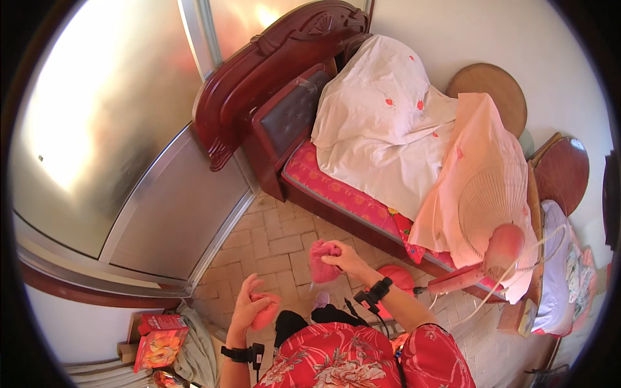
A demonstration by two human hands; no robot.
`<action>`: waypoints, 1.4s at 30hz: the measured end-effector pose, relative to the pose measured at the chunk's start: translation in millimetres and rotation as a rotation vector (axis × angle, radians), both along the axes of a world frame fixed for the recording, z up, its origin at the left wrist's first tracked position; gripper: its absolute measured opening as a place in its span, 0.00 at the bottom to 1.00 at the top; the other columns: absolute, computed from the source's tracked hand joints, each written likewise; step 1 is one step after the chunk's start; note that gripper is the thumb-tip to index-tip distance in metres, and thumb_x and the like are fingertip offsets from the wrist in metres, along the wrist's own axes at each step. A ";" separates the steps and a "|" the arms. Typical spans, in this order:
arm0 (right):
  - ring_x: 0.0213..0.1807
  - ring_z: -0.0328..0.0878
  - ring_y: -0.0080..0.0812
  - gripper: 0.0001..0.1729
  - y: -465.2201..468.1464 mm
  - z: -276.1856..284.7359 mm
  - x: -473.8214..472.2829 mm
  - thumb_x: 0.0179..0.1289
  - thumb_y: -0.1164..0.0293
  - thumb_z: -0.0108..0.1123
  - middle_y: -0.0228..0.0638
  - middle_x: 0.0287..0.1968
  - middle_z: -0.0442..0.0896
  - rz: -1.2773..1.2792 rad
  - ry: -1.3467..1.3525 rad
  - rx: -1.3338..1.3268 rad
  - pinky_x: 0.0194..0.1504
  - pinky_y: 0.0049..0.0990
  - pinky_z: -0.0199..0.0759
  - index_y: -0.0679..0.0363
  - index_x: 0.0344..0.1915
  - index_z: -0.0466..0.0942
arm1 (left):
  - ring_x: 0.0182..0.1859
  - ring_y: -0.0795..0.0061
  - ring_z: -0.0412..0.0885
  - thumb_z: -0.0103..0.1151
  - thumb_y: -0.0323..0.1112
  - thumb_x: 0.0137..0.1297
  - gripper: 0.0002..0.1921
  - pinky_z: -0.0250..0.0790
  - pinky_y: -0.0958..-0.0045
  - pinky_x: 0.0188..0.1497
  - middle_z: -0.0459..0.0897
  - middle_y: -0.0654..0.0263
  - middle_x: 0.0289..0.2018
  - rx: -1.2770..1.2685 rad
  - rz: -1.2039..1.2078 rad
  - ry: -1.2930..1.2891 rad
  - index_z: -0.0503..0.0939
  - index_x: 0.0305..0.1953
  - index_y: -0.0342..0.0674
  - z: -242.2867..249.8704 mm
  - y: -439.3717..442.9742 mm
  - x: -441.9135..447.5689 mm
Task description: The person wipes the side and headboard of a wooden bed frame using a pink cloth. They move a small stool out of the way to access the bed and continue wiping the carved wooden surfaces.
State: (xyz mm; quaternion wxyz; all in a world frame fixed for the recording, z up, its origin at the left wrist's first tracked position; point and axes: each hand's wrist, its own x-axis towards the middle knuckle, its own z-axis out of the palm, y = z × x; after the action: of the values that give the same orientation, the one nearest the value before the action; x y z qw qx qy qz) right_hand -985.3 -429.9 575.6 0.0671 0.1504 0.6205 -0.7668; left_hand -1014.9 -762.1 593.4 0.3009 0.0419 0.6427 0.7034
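Note:
My right hand [350,262] is raised over the tiled floor and grips a bunched pink cloth [323,264] that hangs from the fingers. Lower and to the left, my left hand [248,303] has its thumb and some fingers closed on a salmon-red soft item [266,313], perhaps also cloth. The two held things are apart from each other. Both wrists wear black straps with small devices.
A wooden bed [339,216] with a carved headboard [276,63] stands ahead, partly under a white sheet [383,116]. A pink standing fan [504,247] with a cable is at right. Metal-framed glazed panels [179,213] line the left. A red printed box [161,339] sits lower left.

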 end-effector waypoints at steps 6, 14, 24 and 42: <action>0.45 0.73 0.17 0.21 11.4 20.9 -97.5 0.60 0.71 0.67 0.26 0.44 0.79 0.188 0.160 0.182 0.48 0.20 0.69 0.58 0.53 0.75 | 0.47 0.70 0.81 0.63 0.21 0.58 0.48 0.76 0.72 0.46 0.56 0.50 0.70 -0.055 -0.248 0.088 0.42 0.74 0.39 11.2 88.3 -103.2; 0.53 0.73 0.23 0.28 30.6 35.9 -220.3 0.59 0.67 0.68 0.31 0.53 0.76 0.164 0.102 0.104 0.57 0.25 0.68 0.60 0.58 0.71 | 0.48 0.77 0.78 0.67 0.26 0.58 0.47 0.75 0.73 0.48 0.63 0.57 0.66 0.250 -0.386 -0.025 0.47 0.73 0.37 -6.2 157.0 -256.1; 0.52 0.72 0.25 0.32 61.3 19.5 -328.3 0.60 0.75 0.63 0.33 0.54 0.74 -0.031 -0.029 -0.229 0.53 0.26 0.70 0.59 0.65 0.65 | 0.42 0.77 0.81 0.59 0.30 0.66 0.23 0.76 0.75 0.44 0.81 0.62 0.46 0.144 -0.346 -0.254 0.69 0.61 0.32 -22.8 176.2 -386.7; 0.44 0.75 0.23 0.19 229.1 0.9 -474.0 0.64 0.72 0.62 0.30 0.47 0.78 -0.089 -0.083 -0.100 0.43 0.23 0.72 0.62 0.54 0.74 | 0.33 0.65 0.84 0.55 0.28 0.67 0.10 0.82 0.62 0.35 0.83 0.58 0.36 0.388 0.255 -0.245 0.77 0.47 0.34 48.6 305.7 -583.9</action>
State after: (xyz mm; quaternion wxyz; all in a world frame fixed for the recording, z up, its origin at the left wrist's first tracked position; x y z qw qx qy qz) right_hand -1459.2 -200.9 576.5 0.0662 0.2059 0.5709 -0.7920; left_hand -1598.8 -456.4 642.1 0.2716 -0.0683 0.4547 0.8455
